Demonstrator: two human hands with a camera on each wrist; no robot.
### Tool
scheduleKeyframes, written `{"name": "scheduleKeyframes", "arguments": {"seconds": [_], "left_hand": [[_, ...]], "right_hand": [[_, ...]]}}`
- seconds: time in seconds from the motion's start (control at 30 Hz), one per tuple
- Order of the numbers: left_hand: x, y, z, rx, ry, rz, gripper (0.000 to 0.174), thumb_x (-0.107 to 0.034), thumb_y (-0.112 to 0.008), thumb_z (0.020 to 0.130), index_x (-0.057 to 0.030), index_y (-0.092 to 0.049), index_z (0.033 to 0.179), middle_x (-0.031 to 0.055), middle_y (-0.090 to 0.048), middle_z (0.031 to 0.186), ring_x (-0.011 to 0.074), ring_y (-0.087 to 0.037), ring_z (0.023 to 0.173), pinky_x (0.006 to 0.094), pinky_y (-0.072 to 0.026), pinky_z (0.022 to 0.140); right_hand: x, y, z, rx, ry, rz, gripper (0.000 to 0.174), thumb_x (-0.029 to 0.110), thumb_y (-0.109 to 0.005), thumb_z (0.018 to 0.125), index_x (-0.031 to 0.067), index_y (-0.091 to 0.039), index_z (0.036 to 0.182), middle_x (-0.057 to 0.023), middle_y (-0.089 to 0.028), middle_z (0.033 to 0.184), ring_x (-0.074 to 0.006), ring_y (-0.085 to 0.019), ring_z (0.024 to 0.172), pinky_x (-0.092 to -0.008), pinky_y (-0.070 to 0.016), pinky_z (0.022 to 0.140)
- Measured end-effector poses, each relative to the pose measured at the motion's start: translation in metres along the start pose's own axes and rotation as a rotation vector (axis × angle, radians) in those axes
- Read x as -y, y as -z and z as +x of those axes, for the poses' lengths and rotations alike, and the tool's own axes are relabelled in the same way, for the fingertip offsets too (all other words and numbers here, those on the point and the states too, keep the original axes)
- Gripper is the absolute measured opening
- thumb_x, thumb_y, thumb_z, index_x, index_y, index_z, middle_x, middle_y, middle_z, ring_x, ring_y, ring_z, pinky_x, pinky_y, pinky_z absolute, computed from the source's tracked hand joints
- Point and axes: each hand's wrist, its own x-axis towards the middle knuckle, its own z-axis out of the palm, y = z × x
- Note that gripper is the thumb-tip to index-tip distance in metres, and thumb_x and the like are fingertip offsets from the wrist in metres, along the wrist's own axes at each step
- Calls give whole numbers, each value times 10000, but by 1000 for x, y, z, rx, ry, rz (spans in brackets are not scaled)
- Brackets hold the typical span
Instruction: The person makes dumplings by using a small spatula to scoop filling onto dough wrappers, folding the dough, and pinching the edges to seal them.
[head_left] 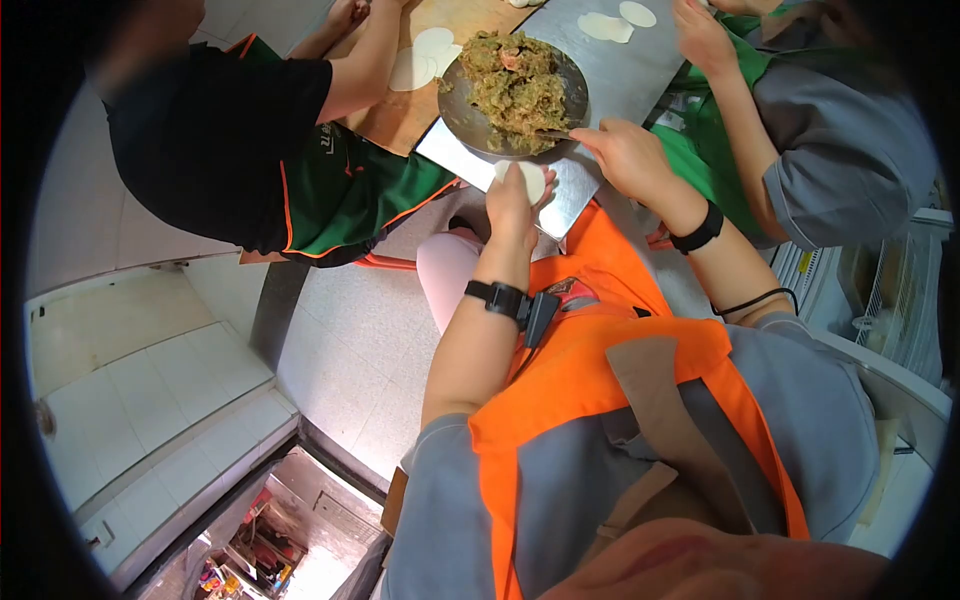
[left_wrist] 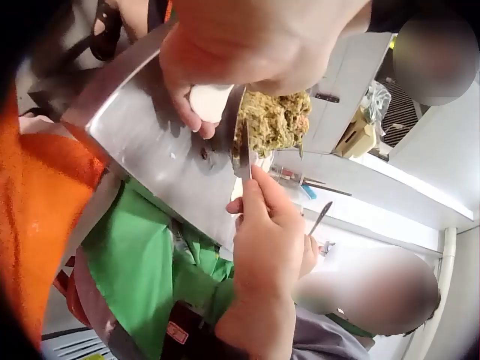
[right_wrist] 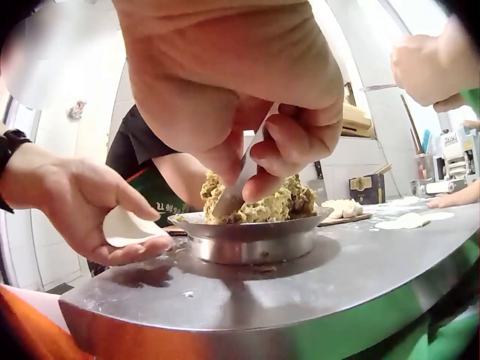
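On my left hand [head_left: 511, 207] lies a round white dumpling wrapper [head_left: 528, 182], with the thumb over its edge, just in front of the metal bowl [head_left: 458, 122]. The right wrist view shows this wrapper [right_wrist: 129, 228] curving between thumb and fingers. My right hand [head_left: 637, 168] grips a flat metal spatula [right_wrist: 253, 166] over the near right rim. Its blade dips into the greenish-brown chopped filling [head_left: 515, 95], which is heaped high in the bowl. In the left wrist view the spatula [left_wrist: 248, 154] stands at the filling's edge.
A wooden board [head_left: 385, 122] with several wrappers [head_left: 412, 68] lies at the left, before a person in a black shirt. More wrappers [head_left: 606, 27] lie on the steel table [head_left: 640, 60]. Another person in a green apron [head_left: 715, 160] works close at my right.
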Motion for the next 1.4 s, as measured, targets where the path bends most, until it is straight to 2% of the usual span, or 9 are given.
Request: {"name": "scheduleKeyframes", "arguments": {"seconds": [0.27, 0.43, 0.57, 0.8, 1.03, 1.13, 1.23, 1.33, 1.4], "left_hand": [[-27, -31, 4, -10, 152, -210, 455, -345, -279, 1056, 32, -398, 1282, 236, -582, 1160, 376, -667, 926, 529, -587, 775], [-32, -15, 4, -22, 173, -205, 438, -324, -283, 1052, 31, -405, 1280, 231, -597, 1130, 376, -676, 913, 527, -588, 782], [-31, -10, 7, -53, 141, -131, 407, -295, -296, 1044, 26, -439, 1250, 224, -621, 1076, 356, -691, 850, 493, -597, 743], [-32, -12, 6, -11, 114, -125, 383, -274, -305, 1044, 32, -453, 1220, 222, -615, 1087, 365, -681, 889, 495, -576, 728], [-34, 7, -15, 23, 23, -353, 363, -258, -312, 1052, 39, -460, 1200, 204, -591, 1121, 363, -654, 962, 487, -552, 824], [-48, 6, -34, 19, -16, -353, 354, -250, -320, 1055, 38, -474, 1193, 193, -588, 1140, 348, -645, 975, 479, -535, 875], [-46, 0, -48, 108, -5, -350, 363, -244, -319, 1055, 41, -474, 1217, 184, -589, 1158, 324, -627, 1023, 465, -525, 909], [-38, -9, -64, 169, -47, -284, 407, -272, -298, 1059, 49, -474, 1236, 186, -592, 1140, 306, -638, 968, 446, -533, 907], [-41, -17, -79, 200, -165, -136, 418, -296, -305, 1058, 50, -489, 1203, 183, -594, 1122, 299, -635, 972, 438, -543, 890]], "right_hand": [[3, -7, 3, 155, 26, 330, 226, 189, -583, 888, 179, -704, 1078, -148, -642, 875, -364, -630, 831, -458, -493, 678], [21, 9, -14, 249, 32, 280, 239, 163, -582, 889, 164, -689, 1102, -136, -643, 896, -346, -631, 842, -443, -495, 685], [5, 1, 9, 16, 23, 165, 239, 115, -592, 878, 100, -686, 1098, -140, -669, 924, -350, -636, 853, -434, -502, 704], [12, -8, 11, 160, 45, 333, 250, 140, -611, 848, 189, -701, 1075, -110, -624, 819, -352, -620, 768, -448, -485, 651], [42, -1, -33, 60, 105, 171, 246, 109, -549, 902, 164, -674, 1107, -123, -594, 785, -337, -611, 777, -405, -477, 641], [49, 7, -36, 1, -75, 514, 202, 68, -568, 875, 95, -624, 1067, -117, -579, 813, -334, -612, 798, -406, -480, 651], [67, 14, -27, -212, 179, 471, 186, 26, -591, 849, 51, -567, 1032, -120, -580, 888, -325, -610, 821, -398, -483, 675], [68, 22, -24, -47, 227, 466, 186, 12, -623, 825, 27, -579, 1005, -135, -582, 964, -325, -602, 826, -388, -481, 689], [67, 24, -19, -153, 289, 517, 174, -29, -622, 830, 15, -583, 994, -121, -594, 944, -260, -595, 752, -326, -468, 640]]}}
